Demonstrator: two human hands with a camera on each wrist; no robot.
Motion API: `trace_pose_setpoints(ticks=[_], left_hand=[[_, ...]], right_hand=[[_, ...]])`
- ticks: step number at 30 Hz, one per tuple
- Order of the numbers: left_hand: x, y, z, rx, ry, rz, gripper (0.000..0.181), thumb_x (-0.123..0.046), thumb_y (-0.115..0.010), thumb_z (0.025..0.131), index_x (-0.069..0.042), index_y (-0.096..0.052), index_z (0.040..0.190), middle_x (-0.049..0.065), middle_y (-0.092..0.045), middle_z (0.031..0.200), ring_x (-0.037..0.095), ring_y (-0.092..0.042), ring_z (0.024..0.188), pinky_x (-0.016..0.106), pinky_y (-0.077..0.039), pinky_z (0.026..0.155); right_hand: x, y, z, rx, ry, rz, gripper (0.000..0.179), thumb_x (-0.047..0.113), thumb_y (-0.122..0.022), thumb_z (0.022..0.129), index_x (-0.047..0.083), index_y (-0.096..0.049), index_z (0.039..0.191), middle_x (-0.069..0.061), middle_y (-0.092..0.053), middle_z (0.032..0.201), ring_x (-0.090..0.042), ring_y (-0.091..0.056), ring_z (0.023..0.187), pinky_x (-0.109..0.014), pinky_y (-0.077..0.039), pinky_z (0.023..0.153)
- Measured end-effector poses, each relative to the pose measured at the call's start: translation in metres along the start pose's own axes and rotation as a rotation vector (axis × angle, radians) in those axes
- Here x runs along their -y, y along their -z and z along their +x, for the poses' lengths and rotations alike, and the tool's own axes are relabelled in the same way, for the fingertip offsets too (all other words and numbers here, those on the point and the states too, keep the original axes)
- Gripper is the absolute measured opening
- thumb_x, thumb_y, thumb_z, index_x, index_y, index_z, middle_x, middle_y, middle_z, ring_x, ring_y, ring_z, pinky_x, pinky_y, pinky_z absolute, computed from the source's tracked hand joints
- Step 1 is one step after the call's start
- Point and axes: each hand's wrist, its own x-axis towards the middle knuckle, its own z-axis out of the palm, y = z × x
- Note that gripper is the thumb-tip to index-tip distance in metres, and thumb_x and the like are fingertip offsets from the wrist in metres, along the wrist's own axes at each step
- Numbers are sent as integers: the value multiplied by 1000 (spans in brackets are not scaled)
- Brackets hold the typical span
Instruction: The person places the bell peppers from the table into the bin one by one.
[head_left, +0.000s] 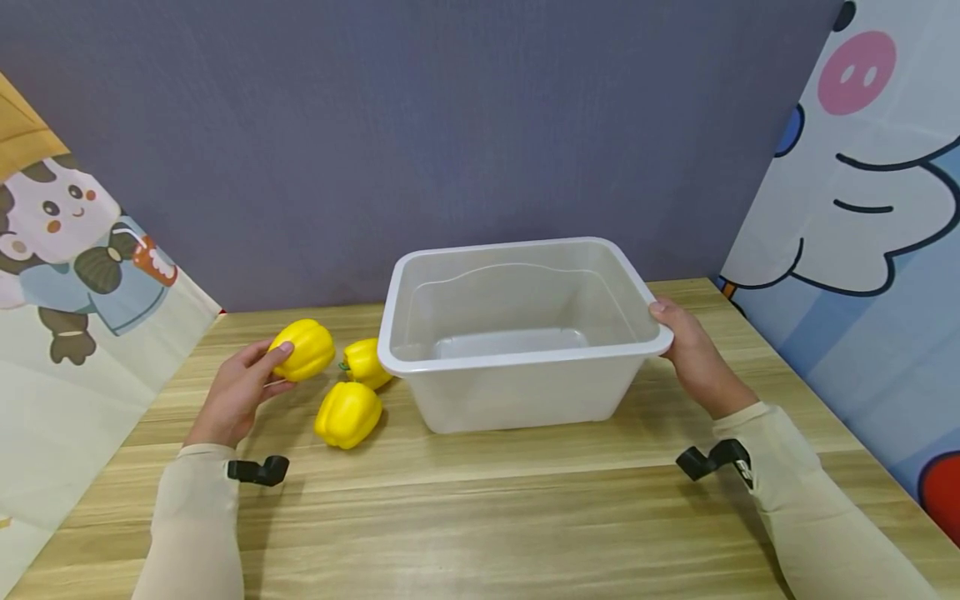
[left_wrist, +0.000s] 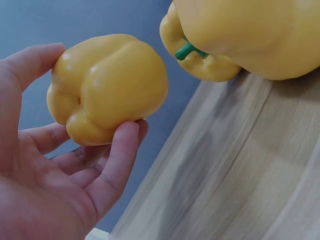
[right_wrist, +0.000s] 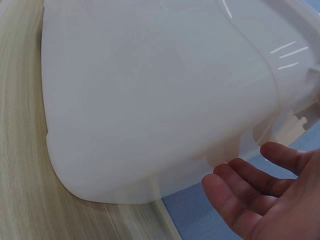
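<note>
My left hand (head_left: 234, 393) holds a yellow bell pepper (head_left: 306, 350) between thumb and fingers, raised above the table. In the left wrist view, the bell pepper (left_wrist: 112, 85) shows its lobed end, with fingertips beneath it. Two more yellow bell peppers lie on the table just right of that hand: one with a green stem (head_left: 366, 363) beside the tub and another (head_left: 348, 415) nearer the front. My right hand (head_left: 693, 358) grips the white plastic tub (head_left: 517, 400) at its right rim, thumb on top. Under the rim, the fingers (right_wrist: 235, 192) curl close to the tub's outer wall.
The wooden table (head_left: 465, 525) runs back to a grey-purple wall panel (head_left: 487, 125). Cartoon-printed panels flank it on the left (head_left: 82, 242) and right (head_left: 870, 217). Black wrist mounts (head_left: 258, 471) stick out from both sleeves.
</note>
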Motion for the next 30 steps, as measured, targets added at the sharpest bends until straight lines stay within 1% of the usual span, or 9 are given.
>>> trace_pose_setpoints(ticks=[1,3,9,12,15,19,24,26,30], left_hand=[[0,0,0,0,1,-13,83,-45,-66,95,3,-32,153,-1,-53,118,7,-63,91,23,-57,79],[0,-1,0,4,-6,-5,83,-46,-66,95,3,-32,153,-1,-53,118,7,-63,91,24,-57,80],[-1,-4,1,1,-16,-25,83,-46,-67,95,3,-33,152,0,-53,119,9,-64,91,23,-57,79],[-2,-6,1,12,-35,-45,78,-43,-67,95,3,-36,150,0,-54,118,9,-64,91,23,-57,79],[-3,-7,1,26,-53,-56,72,-40,-67,96,2,-39,148,-1,-56,116,10,-64,92,24,-57,79],[-5,-9,0,40,-64,-66,72,-37,-67,97,2,-37,149,-1,-56,116,10,-64,93,23,-57,79],[-8,-10,1,34,-68,-7,79,-40,-66,97,2,-30,154,0,-53,120,10,-61,97,22,-56,81],[-9,-10,1,30,-68,26,81,-43,-65,97,2,-29,154,1,-52,123,10,-60,98,22,-56,82],[-11,-11,1,27,-71,56,81,-44,-65,96,1,-30,155,1,-51,125,11,-59,100,22,-56,82]], right_hand=[[0,0,0,-1,0,1,62,48,-24,108,-2,-42,141,-17,-52,122,-21,-53,105,-32,-46,87],[-1,0,0,-4,0,4,62,47,-24,108,-2,-42,140,-16,-52,122,-21,-53,104,-31,-46,86],[-2,0,0,-9,-2,20,61,46,-25,108,-3,-42,139,-14,-53,121,-18,-53,104,-30,-46,85],[-1,-1,0,-6,-6,17,62,47,-25,108,-3,-41,140,-15,-52,122,-19,-52,104,-31,-45,86],[-1,-1,-1,-8,-8,18,61,47,-25,108,-2,-41,141,-12,-52,121,-19,-52,105,-32,-45,86],[-1,-1,0,-13,-5,21,60,45,-25,108,-3,-41,140,-8,-54,119,-18,-53,104,-32,-45,86],[0,-1,-1,-13,-3,25,59,45,-25,108,-2,-42,139,-8,-55,119,-18,-53,103,-33,-44,86],[0,-1,0,-11,-5,26,59,45,-24,108,-2,-42,139,-9,-54,119,-18,-52,103,-33,-44,87],[0,-1,0,-10,-7,27,59,45,-24,108,-2,-42,139,-7,-54,119,-17,-52,104,-33,-44,87]])
